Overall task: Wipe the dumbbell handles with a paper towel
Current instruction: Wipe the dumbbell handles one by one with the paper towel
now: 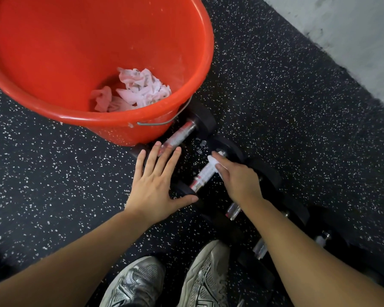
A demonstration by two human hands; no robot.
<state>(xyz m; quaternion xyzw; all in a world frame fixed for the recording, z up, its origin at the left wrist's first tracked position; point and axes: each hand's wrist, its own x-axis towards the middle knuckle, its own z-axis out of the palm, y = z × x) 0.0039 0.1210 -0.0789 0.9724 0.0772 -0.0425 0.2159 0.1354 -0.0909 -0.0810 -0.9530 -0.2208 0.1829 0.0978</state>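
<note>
The red bucket (93, 52) runs off the top and left edges and hides the far dumbbell's (203, 120) left head. The right hand (239, 180) covers most of the paper towel (213, 161). Nearer dumbbells (297, 213) lie partly behind the right forearm.

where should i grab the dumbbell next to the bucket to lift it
Grip the chrome handle of the dumbbell, coming from above on the side away from the bucket. It lies flat between wide black heads, and the bucket crowds its far side.
</note>
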